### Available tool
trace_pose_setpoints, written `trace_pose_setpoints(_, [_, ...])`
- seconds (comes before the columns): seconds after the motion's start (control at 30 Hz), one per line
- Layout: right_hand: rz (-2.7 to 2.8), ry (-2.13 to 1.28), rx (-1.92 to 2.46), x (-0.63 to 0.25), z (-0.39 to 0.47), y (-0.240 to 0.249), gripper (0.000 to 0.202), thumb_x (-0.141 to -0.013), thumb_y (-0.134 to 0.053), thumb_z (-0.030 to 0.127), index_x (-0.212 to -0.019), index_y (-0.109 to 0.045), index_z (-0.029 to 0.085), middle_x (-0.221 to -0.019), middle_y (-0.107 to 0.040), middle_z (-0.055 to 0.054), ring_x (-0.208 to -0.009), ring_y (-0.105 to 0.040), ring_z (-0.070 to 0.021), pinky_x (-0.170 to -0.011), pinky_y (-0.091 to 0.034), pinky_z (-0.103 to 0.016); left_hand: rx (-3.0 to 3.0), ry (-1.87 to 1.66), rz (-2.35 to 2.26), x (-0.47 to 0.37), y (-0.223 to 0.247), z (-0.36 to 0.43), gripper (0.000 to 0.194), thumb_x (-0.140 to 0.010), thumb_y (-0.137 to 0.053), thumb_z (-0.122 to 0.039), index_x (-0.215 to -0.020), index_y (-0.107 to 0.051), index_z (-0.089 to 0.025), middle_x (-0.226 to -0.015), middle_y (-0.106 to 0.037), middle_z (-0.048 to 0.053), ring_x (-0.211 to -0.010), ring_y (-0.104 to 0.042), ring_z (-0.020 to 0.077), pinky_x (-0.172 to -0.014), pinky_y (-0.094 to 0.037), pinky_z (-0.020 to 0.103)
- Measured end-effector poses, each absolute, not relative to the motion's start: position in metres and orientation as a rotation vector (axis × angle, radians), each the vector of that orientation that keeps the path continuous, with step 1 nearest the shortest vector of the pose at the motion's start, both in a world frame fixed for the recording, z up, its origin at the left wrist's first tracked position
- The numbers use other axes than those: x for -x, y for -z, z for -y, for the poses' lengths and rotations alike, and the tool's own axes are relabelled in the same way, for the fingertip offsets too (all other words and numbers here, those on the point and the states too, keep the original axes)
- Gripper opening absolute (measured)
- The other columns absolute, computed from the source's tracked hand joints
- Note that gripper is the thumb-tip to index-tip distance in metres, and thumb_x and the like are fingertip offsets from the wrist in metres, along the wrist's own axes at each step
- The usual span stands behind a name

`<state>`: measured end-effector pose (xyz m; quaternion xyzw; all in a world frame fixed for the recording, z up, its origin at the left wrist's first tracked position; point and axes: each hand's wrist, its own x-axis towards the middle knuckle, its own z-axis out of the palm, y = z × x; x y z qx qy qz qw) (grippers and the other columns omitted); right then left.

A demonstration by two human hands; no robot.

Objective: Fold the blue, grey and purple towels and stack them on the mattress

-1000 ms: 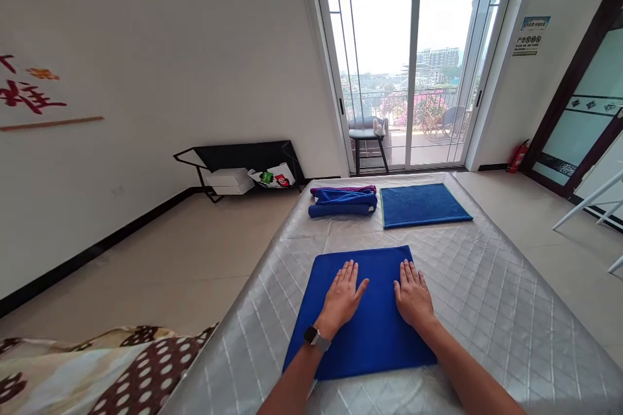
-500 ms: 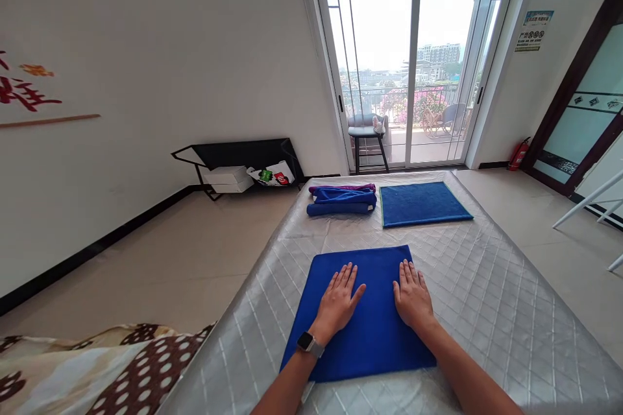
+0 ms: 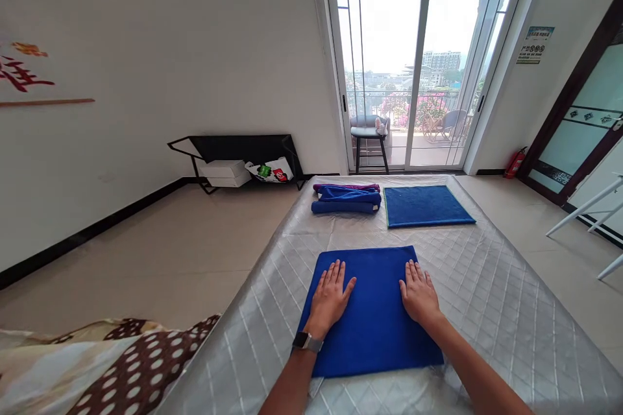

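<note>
A blue folded towel [image 3: 374, 324] lies flat on the silver quilted mattress [image 3: 506, 311] in front of me. My left hand [image 3: 331, 295] rests palm down on its left part, fingers stretched forward and thumb apart; a watch is on that wrist. Near the towel's right edge, my right hand [image 3: 419, 292] also lies flat with extended fingers. Farther back on the mattress sits a darker blue folded towel [image 3: 428, 205] with a green edge. Left of it is a pile of rolled or folded blue and purple cloths [image 3: 346, 199].
A patterned brown and cream blanket [image 3: 146, 363] is at the lower left. Beyond the mattress stand a stool [image 3: 368, 133] and sliding glass doors. A black frame [image 3: 238, 149] holding white boxes is by the left wall. White metal legs [image 3: 584, 207] and a fire extinguisher [image 3: 514, 163] are at right.
My left hand has slid slightly left across the towel, toward its left edge. The right hand stays flat near the right edge. The whole view has shifted a little.
</note>
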<state>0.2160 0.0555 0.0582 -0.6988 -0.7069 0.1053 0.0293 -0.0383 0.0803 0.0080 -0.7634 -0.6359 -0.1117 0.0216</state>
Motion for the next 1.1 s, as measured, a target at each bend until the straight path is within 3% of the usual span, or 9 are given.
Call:
trace_pose_setpoints(0.23, [2.216, -0.205, 2.094, -0.212, -0.089, -0.072, 0.06, -0.102, -0.023, 0.033, -0.154, -0.028, 0.005, -0.16, -0.031, -0.015, -0.152, -0.018, -0.0215, -0.121, -0.013, -0.042, 2.365, 0.368, 1.969, 0.036, -0.009, -0.081, 0.07, -0.1, -0.021, -0.056, -0.151, -0.039, -0.01, -0.157, -0.039, 0.014, -0.147, -0.03, 0.0282, -0.121, -0.027, 0.047])
trace_pose_setpoints(0.5, [2.127, -0.24, 2.109, -0.215, -0.098, -0.061, 0.062, -0.101, -0.024, 0.037, -0.154, -0.028, 0.005, -0.162, -0.028, -0.013, -0.151, -0.019, -0.0205, -0.121, -0.014, -0.038, 2.349, 0.327, 2.008, 0.057, -0.005, -0.09, 0.069, -0.1, -0.022, -0.056, -0.152, -0.038, -0.014, -0.159, -0.035, 0.013, -0.148, -0.03, 0.0261, -0.12, -0.027, 0.044])
trace_pose_setpoints(0.8, [2.098, -0.279, 2.068, -0.214, -0.1, -0.057, 0.062, -0.1, -0.025, 0.034, -0.154, -0.027, 0.004, -0.161, -0.027, -0.014, -0.152, -0.017, -0.0209, -0.121, -0.013, -0.039, 2.164, 0.34, 2.149, 0.1, 0.0, -0.102, 0.072, -0.101, -0.016, -0.053, -0.15, -0.035, -0.005, -0.154, -0.041, 0.02, -0.146, -0.033, 0.0286, -0.118, -0.03, 0.046])
trace_pose_setpoints(0.93, [2.084, -0.299, 2.062, -0.213, -0.1, -0.055, 0.061, -0.101, -0.024, 0.034, -0.155, -0.026, 0.004, -0.162, -0.027, -0.014, -0.152, -0.018, -0.0212, -0.121, -0.012, -0.039, 2.252, 0.419, 1.96, 0.062, -0.014, -0.097, 0.067, -0.102, -0.021, -0.053, -0.148, -0.041, -0.009, -0.152, -0.045, 0.019, -0.144, -0.037, 0.0307, -0.117, -0.033, 0.05])
trace_pose_setpoints(1.1, [2.1, -0.254, 2.042, -0.215, -0.1, -0.053, 0.06, -0.101, -0.026, 0.032, -0.154, -0.029, 0.005, -0.16, -0.029, -0.016, -0.151, -0.019, -0.0222, -0.121, -0.015, -0.041, 2.646, 0.501, 1.445, -0.036, -0.028, -0.097, 0.054, -0.103, -0.029, -0.048, -0.147, -0.045, -0.019, -0.15, -0.049, 0.013, -0.141, -0.042, 0.0254, -0.115, -0.039, 0.046])
